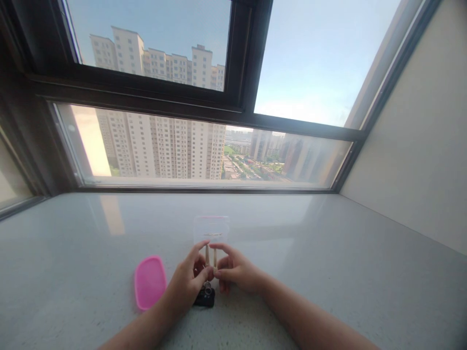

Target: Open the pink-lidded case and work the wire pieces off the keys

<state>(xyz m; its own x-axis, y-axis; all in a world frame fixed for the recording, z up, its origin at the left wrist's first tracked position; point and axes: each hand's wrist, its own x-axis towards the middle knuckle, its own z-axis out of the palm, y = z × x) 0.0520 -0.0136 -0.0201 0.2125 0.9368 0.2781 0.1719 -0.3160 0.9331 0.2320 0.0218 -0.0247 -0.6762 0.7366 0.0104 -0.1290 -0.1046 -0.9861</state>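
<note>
Both my hands meet over the pale stone sill, just in front of a clear plastic container (211,229). My left hand (189,283) and my right hand (235,273) each pinch a small wooden clothespin (210,256); the two pins stand upright side by side between my fingertips. Under my left hand lies a small black object (205,297) with a metal ring, on the sill. A pink lid (149,282) lies flat to the left of my left hand.
The sill (328,253) runs wide to both sides, bounded by a big window (189,146) at the back and a beige wall (419,146) on the right. High-rise buildings show through the glass.
</note>
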